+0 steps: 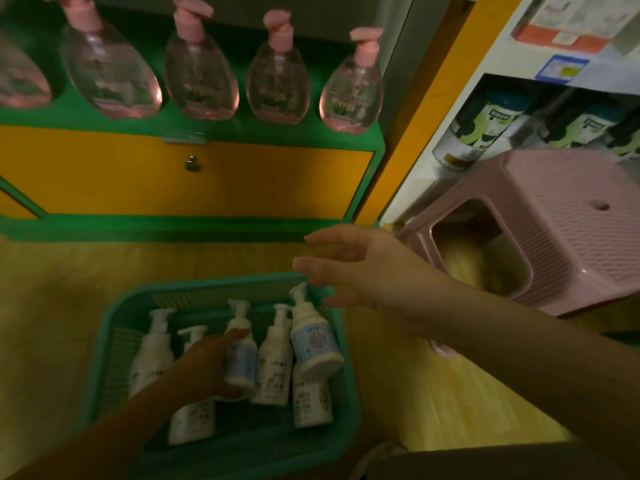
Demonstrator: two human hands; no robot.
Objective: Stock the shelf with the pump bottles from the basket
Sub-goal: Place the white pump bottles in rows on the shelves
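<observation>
A teal plastic basket (114, 327) sits on the wooden floor and holds several white pump bottles. My left hand (204, 368) reaches into it and is wrapped around a white pump bottle with a blue label (240, 358). Another blue-label bottle (313, 336) leans against the basket's right side. My right hand (356, 268) hovers above the basket's far right corner, fingers spread, holding nothing. The green shelf (214, 128) above carries a row of pink pump bottles (201, 74).
A pink plastic stool (554, 216) stands on the floor at right, close to my right forearm. Behind it a white shelf unit (540, 46) holds green-and-white containers (474, 129). An orange cabinet door with a knob (191, 163) sits under the green shelf.
</observation>
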